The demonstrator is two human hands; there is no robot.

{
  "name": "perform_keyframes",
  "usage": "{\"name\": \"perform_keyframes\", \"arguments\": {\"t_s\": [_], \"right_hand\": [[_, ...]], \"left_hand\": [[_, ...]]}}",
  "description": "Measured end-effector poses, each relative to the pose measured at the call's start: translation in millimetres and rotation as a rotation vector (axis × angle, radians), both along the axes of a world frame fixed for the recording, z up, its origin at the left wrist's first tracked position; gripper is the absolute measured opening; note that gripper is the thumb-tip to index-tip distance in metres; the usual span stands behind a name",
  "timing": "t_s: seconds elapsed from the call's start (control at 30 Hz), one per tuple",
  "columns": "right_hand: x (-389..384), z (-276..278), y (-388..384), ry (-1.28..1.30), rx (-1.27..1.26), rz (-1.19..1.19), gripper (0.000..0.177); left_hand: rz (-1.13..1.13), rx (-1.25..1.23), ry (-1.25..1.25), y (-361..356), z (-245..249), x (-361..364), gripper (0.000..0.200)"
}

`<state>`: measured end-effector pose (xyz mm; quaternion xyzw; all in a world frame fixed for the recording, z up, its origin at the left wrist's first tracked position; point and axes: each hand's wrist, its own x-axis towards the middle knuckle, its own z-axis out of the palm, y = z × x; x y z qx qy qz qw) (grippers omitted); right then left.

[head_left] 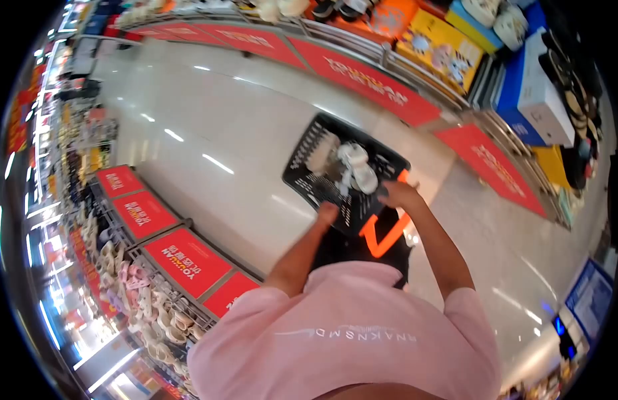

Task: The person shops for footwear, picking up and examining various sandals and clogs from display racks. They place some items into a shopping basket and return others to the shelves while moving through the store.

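A black shopping basket with slotted walls is in front of my body, above the floor. Its orange handle is folded down toward me. Inside lie white shoes and a beige item whose kind I cannot make out. My left hand is closed at the basket's near left edge, with most of its fingers hidden. On the right edge, beside the orange handle, my right hand grips the rim with its fingers curled over it.
Shoe displays with red sign panels run along the far and right side. Another red-panelled stand with rows of shoes is at left. Shoe boxes sit on the far shelf. Shiny tiled floor lies between the displays.
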<state>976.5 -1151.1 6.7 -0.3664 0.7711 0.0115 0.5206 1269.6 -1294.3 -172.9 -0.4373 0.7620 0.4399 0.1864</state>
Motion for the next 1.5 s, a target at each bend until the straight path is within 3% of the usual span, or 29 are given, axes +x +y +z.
{"name": "perform_keyframes", "arguments": {"t_s": [0.03,0.07,0.1,0.13,0.17,0.2,0.23,0.3,0.33,0.4,0.5,0.53,0.7,0.77,0.8,0.87,0.9,1.0,1.1,1.13,1.23,1.27,1.37,1.4,1.5], "right_hand": [[8,7,-10,0.046,0.007,-0.033,0.054],[22,6,-13,0.071,-0.053,-0.064,0.049],[26,2,-25,0.113,-0.131,-0.097,0.044],[31,-18,-33,0.134,-0.211,-0.177,0.039],[51,-45,-32,0.13,-0.277,-0.236,0.035],[67,-67,-35,0.122,-0.355,-0.278,0.032],[83,-91,-37,0.04,-0.313,-0.347,0.033],[101,-125,-38,-0.123,-0.231,-0.347,0.037],[99,-138,-43,-0.123,-0.164,-0.287,0.035],[105,-162,-44,-0.137,-0.018,-0.176,0.033],[101,-222,-40,0.112,-0.17,-0.276,0.032],[93,-234,-49,0.135,-0.237,-0.306,0.033],[52,-243,-115,0.304,-0.425,-0.379,0.054],[48,-257,-128,0.338,-0.495,-0.258,0.059],[54,-269,-127,0.281,-0.39,-0.224,0.059],[51,-296,-133,0.195,-0.212,-0.154,0.058],[57,-326,-120,0.232,-0.315,-0.192,0.055],[60,-359,-112,0.292,-0.157,-0.226,0.047],[57,-351,-109,0.249,-0.204,-0.316,0.04],[53,-353,-104,0.234,-0.311,-0.301,0.034],[47,-313,-121,0.206,-0.162,-0.328,0.033],[45,-302,-127,0.208,-0.113,-0.318,0.034],[47,-262,-133,0.257,-0.023,-0.275,0.035],[46,-243,-139,0.252,0.046,-0.257,0.037],[53,-195,-140,0.29,0.046,-0.301,0.047]], "left_hand": [[0.278,0.113,0.067,-24,-83,39,0.019],[0.26,0.085,-0.057,-50,-55,29,0.015],[0.202,-0.035,0.151,-72,-54,29,0.017],[0.049,-0.052,0.052,-97,-48,17,0.016],[0.074,0.017,0.022,-116,-74,17,0.02],[0.046,-0.086,0.014,-126,-46,0,0.021],[0.04,-0.149,0.175,-135,-59,2,0.02],[0.077,-0.092,0.251,-157,-61,-15,0.027],[0.056,0.059,0.089,-170,-62,-26,0.038],[0.025,0.047,0.036,-181,-89,-32,0.047],[0.083,-0.057,-0.028,-176,-129,-24,0.059],[0.121,0.166,-0.125,-186,-143,-28,0.07],[0.057,0.037,-0.135,-191,-224,-37,0.076],[-0.019,-0.016,-0.16,-182,-257,-27,0.08],[-0.076,-0.106,-0.203,-182,-259,-31,0.087],[-0.109,-0.157,-0.275,-185,-281,-38,0.083],[-0.118,-0.172,-0.337,-187,-288,-45,0.078],[-0.227,-0.287,-0.429,-185,-317,-49,0.065],[-0.349,-0.598,-0.404,-178,-362,-40,0.05],[-0.441,-0.83,-0.267,-178,-384,-28,0.039],[-0.336,-0.397,-0.241,-199,-324,-42,0.036],[-0.246,-0.198,-0.245,-213,-311,-44,0.043],[-0.07,-0.157,-0.128,-230,-266,-41,0.048],[-0.003,0.131,-0.103,-236,-276,-33,0.048],[0.415,0.643,0.296,-224,-183,-10,0.047]]}}
